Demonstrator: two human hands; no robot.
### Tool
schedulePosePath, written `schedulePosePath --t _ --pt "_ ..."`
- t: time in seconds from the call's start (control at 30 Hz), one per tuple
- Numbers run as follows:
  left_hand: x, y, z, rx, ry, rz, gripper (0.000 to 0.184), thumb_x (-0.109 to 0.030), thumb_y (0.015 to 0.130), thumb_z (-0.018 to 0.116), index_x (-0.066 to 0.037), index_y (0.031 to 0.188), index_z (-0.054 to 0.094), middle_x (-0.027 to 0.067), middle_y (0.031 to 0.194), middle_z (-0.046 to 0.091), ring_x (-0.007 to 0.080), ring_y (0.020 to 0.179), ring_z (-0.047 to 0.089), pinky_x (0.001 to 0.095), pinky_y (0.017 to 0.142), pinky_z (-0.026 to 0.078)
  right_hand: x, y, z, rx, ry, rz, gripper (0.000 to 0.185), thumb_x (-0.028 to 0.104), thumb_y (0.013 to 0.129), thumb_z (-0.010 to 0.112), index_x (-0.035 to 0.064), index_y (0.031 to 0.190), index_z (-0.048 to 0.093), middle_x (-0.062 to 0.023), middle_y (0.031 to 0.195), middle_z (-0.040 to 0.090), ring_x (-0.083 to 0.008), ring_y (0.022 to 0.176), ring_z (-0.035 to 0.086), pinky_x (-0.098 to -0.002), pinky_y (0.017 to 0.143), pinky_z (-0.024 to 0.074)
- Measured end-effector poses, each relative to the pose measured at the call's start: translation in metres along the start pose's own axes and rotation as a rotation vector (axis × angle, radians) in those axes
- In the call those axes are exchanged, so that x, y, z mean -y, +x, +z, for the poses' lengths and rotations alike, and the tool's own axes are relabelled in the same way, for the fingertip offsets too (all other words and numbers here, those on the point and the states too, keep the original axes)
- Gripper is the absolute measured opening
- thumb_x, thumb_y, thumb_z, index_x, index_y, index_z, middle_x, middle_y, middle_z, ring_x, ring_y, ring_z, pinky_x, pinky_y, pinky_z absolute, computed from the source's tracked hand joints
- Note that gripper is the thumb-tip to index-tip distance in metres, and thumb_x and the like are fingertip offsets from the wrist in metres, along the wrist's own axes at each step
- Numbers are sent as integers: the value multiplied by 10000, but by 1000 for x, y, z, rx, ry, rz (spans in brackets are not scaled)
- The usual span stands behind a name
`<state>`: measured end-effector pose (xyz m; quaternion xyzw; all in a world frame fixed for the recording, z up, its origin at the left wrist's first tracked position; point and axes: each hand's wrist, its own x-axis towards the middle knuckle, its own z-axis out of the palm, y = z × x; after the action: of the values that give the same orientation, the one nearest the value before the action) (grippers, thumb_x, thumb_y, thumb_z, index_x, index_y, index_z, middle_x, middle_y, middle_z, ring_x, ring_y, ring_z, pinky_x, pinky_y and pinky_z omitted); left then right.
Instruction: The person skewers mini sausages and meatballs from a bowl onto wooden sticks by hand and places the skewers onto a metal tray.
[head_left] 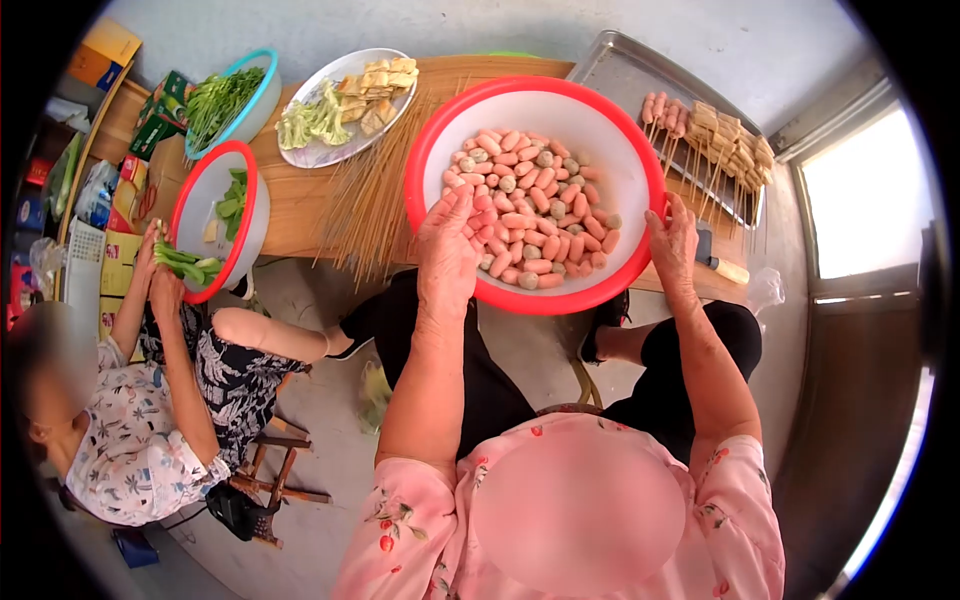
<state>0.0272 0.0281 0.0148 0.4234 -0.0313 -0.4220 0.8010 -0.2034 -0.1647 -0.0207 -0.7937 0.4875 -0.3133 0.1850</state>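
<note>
Big bowl: the white one with the fat red rim, sitting at the table's near edge and poking out over it a bit, right in front of the person.
Sausages: a whole pile of little pink sausages inside that bowl, between the two hands, with some greyish-green round pieces mixed in.
Left hand: left hand is over the bowl's near-left rim, fingers bunched right at the sausages on that side. Can't tell if it's pinching one.
Right hand: right hand is clamped on the right side of the rim, just outside the pile, so the hands are well apart. A wooden handle lies just beside it, near the table's near right corner.
Far right corner: a metal tray with skewered sausages and skewered beige pieces, sticks pointing toward the near edge.
Left of the bowl: loads of bare sticks spread across the wooden table, some hanging past the near edge.
Far edge, left half: a plate of pale green slices and yellowish pieces, then a turquoise bowl of leafy greens.
Left end: a co-worker's hands hold green stalks over a smaller red-rimmed bowl.
</note>
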Motion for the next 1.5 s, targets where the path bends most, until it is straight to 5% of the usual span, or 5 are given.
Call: schedulePosePath --t 0.13,0.27,0.57,1.03,1.5 --pt "-51 -6 -20 9 -27 223 245 -191 886 600 -25 1065 579 81 905 641 153 784 602 288 724 496 10 10 -20 94 9 -51 356 173 795 643 39 1119 579 -185 972 575 -281 835 609 -372 754 477" --pt "-83 2 -68 -357 131 354 231 -188 874 617 -37 1046 583 64 835 635 131 687 590 239 623 473 7 18 -30 215 55 -60 302 156 802 633 28 1074 601 -183 996 576 -266 760 631 -355 700 496" --pt "-9 -18 -189 -668 646 176 184 -189 833 616 -15 892 622 33 675 588 94 517 525 217 474 414 5 -6 -10 96 12 -149 320 81 808 625 52 1124 589 -159 1127 506 -312 1035 527 -354 867 447" --pt "13 -13 -185 -643 424 61 168 -203 787 668 -46 823 621 32 648 565 105 484 491 230 442 383 8 -16 3 -46 23 -140 249 124 865 576 58 1103 604 -166 1139 493 -316 1069 506 -362 894 432" --pt "-52 -67 -133 -845 215 545 94 -112 832 625 -50 795 565 -15 624 516 58 495 438 186 431 336 14 -19 -3 -13 70 -102 259 111 835 600 50 1087 598 -176 1131 487 -337 1043 508 -383 878 434"
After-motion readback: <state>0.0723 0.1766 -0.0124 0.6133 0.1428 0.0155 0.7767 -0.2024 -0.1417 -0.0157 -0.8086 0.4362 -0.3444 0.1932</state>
